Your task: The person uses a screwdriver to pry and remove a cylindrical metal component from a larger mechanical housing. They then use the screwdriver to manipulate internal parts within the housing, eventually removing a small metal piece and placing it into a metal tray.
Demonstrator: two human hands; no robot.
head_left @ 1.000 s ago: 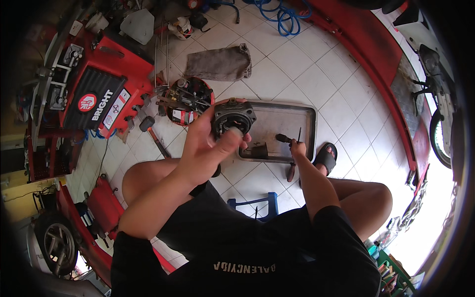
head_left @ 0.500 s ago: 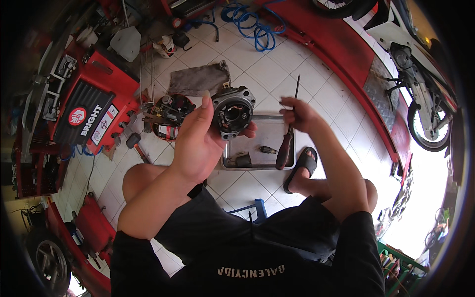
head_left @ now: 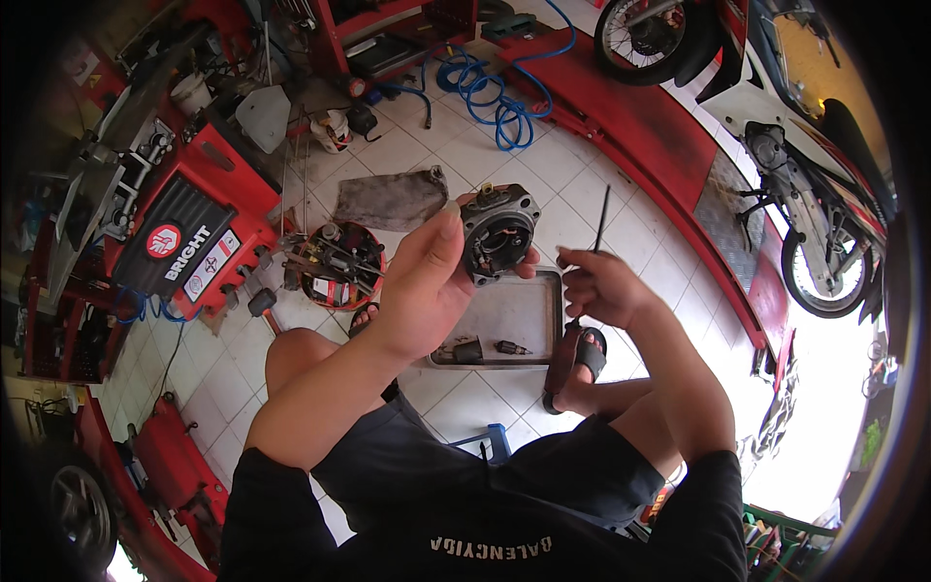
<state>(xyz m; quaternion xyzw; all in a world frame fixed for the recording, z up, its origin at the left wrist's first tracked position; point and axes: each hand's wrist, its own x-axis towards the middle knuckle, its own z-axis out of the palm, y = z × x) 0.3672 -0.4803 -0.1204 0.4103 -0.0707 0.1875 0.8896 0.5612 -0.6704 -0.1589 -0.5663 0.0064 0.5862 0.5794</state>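
My left hand (head_left: 427,286) is closed around a round metal housing (head_left: 499,236) with a flanged rim. Its hollow side, with a dark ring and small parts inside, faces up and to the right. My right hand (head_left: 609,289) grips a screwdriver (head_left: 604,215) near the middle, its thin shaft pointing away from me and its dark red handle hanging toward my foot. The tool and the housing are apart. Beneath both hands lies a shallow metal tray (head_left: 514,308), holding a dark cylindrical cup (head_left: 464,351) and a small armature-like part (head_left: 512,347).
Left of the tray stands a red bowl (head_left: 373,264) of tools and parts, with a hammer (head_left: 262,302) nearby. Beyond lie a grey cloth (head_left: 388,199) and a coiled blue hose (head_left: 504,107). A red machine (head_left: 238,175) stands left; a red platform (head_left: 659,145) and motorcycle (head_left: 810,194) are right.
The housing has come rightward, closer to my right hand, and is turned slightly. The screwdriver stays in my right hand, its handle now over my foot. The whole view has shifted.
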